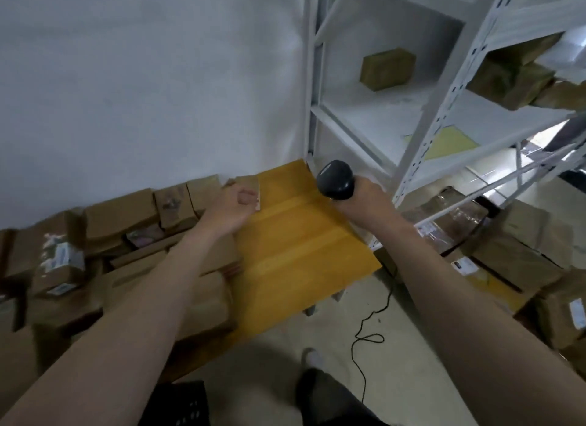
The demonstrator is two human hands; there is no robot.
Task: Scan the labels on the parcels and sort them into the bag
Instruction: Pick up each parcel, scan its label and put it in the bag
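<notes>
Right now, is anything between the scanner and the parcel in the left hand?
Nothing visible. The scanner in the right hand and the parcel in the left hand are apart, with only yellow table showing between them.

Bare forearms [142,298], dark trousers [333,403], perhaps white sock [312,357].

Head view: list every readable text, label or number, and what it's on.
Nothing legible.
White label on left-pile parcel: too blurred.
White sticker on right-pile parcel: too blurred.
Pale mark on scanner, held by right hand: unreadable.
Small parcel in left hand: no text visible.
</notes>
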